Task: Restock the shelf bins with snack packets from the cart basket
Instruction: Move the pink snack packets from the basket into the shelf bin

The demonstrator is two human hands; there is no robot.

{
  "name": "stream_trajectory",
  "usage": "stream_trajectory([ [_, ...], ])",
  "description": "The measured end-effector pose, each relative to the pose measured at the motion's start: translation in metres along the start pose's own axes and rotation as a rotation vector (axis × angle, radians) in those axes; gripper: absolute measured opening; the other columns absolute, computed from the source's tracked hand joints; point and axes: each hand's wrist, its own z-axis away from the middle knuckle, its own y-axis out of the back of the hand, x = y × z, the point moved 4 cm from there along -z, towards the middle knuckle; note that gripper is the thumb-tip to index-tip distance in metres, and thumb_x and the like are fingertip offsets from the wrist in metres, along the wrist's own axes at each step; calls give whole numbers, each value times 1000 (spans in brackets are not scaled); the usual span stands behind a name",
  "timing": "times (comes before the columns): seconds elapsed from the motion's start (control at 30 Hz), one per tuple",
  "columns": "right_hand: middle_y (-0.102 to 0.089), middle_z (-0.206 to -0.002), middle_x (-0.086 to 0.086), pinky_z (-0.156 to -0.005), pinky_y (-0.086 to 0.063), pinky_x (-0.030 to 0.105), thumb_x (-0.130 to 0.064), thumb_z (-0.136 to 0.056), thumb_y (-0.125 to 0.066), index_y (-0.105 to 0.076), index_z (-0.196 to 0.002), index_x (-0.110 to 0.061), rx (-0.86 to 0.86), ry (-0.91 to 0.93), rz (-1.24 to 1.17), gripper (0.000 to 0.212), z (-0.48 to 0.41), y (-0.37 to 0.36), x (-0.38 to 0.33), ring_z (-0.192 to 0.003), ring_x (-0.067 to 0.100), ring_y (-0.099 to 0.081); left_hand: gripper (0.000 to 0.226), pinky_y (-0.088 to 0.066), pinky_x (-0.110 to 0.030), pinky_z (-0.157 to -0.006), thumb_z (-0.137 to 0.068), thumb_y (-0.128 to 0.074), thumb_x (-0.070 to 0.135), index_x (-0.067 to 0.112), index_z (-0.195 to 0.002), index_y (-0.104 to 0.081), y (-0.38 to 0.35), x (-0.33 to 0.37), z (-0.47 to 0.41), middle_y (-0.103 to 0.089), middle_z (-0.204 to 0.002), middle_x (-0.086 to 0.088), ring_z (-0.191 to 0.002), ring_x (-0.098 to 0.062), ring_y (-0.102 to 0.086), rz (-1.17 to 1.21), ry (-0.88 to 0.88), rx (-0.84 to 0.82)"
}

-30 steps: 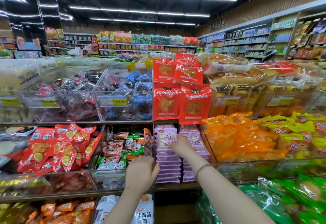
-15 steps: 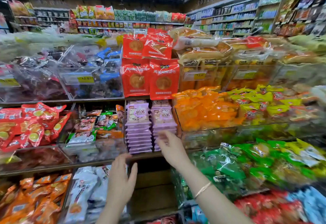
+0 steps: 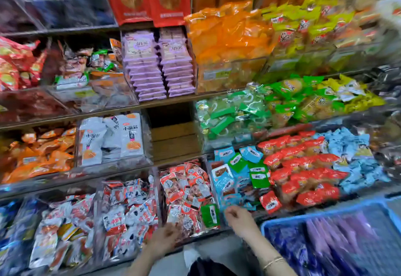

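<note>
Two stacks of purple snack packets (image 3: 158,65) fill a clear bin on the middle shelf. The blue cart basket (image 3: 314,215) sits at the lower right and holds more purple packets (image 3: 338,243), blurred. My left hand (image 3: 165,240) hangs low in front of the bottom bin of red and white packets (image 3: 186,191), fingers loosely bent, holding nothing. My right hand (image 3: 238,220), with a bracelet on the wrist, hovers by the bin of blue and green packets (image 3: 236,173), just left of the basket, also with nothing in it.
An open wooden gap (image 3: 173,136) lies under the purple stacks. White packets (image 3: 110,139) sit to its left, green ones (image 3: 234,115) to its right. Red packets (image 3: 303,173) and orange packets (image 3: 227,34) fill bins on the right. Dark blue packets (image 3: 286,247) lie in the basket's left part.
The view has tilted down sharply. Both hands have left the purple stacks and dropped to the bottom shelf level. The cart basket has come into view at the lower right.
</note>
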Motion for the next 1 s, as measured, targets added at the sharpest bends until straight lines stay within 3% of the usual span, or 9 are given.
stream_trajectory([
  [0.13, -60, -81, 3, -68, -37, 23, -9, -90, -48, -67, -84, -12, -15, -171, 36, 19, 53, -28, 87, -78, 9, -51, 19, -35, -14, -47, -95, -53, 17, 16, -77, -49, -50, -48, 42, -53, -78, -3, -61, -11, -48, 156, 183, -58],
  [0.23, -52, -73, 9, -60, -31, 26, -5, -88, -47, -59, -74, -7, -40, -244, 6, 19, 95, -40, 136, -69, 12, -46, 17, -37, -18, -51, -93, -55, 19, 15, -77, -54, -85, -73, 63, -61, -85, -4, -63, -13, -55, 140, 239, -53],
  [0.33, -52, -75, 7, -67, -34, 22, -3, -88, -48, -59, -71, -10, -15, -336, -30, 21, 134, -37, 176, -73, 13, -47, 17, -40, -20, -53, -94, -54, 24, 12, -82, -58, -121, -83, 86, -64, -90, -5, -68, -14, -59, 162, 288, -113],
  [0.43, -49, -74, 12, -71, -37, 26, 0, -88, -47, -51, -70, -13, 57, -402, -111, 23, 161, -22, 207, -74, 18, -46, 20, -38, -21, -52, -95, -54, 28, 10, -87, -59, -148, -86, 97, -65, -89, -3, -68, -14, -60, 161, 311, -169],
  [0.67, -56, -66, 8, -63, -39, 32, -8, -92, -48, -63, -77, -3, 157, -531, -213, 21, 185, 37, 277, -67, 24, -53, 13, -29, -19, -47, -93, -56, 14, 8, -81, -57, -189, -47, 84, -60, -74, -5, -59, -19, -53, 181, 256, -116],
  [0.77, -54, -63, 10, -64, -43, 34, -7, -91, -50, -54, -65, -10, 224, -507, -175, 27, 181, 78, 295, -65, 25, -53, 15, -27, -19, -45, -93, -54, 13, 10, -78, -55, -215, -20, 73, -57, -72, -5, -57, -17, -49, 191, 241, -123],
  [0.9, -64, -81, 15, -74, -45, 33, -10, -91, -52, -64, -79, -8, 276, -457, -56, 17, 161, 142, 315, -82, 26, -60, 16, -32, -18, -43, -91, -55, 11, 9, -75, -55, -262, 12, 56, -58, -73, -6, -57, -17, -50, 179, 234, -98],
  [1.0, -68, -94, 19, -72, -41, 30, -8, -90, -51, -64, -85, -10, 239, -422, 6, 15, 138, 191, 335, -92, 29, -62, 17, -33, -22, -48, -90, -55, 10, 11, -73, -52, -305, 37, 44, -56, -71, -6, -59, -20, -52, 166, 264, -71],
])
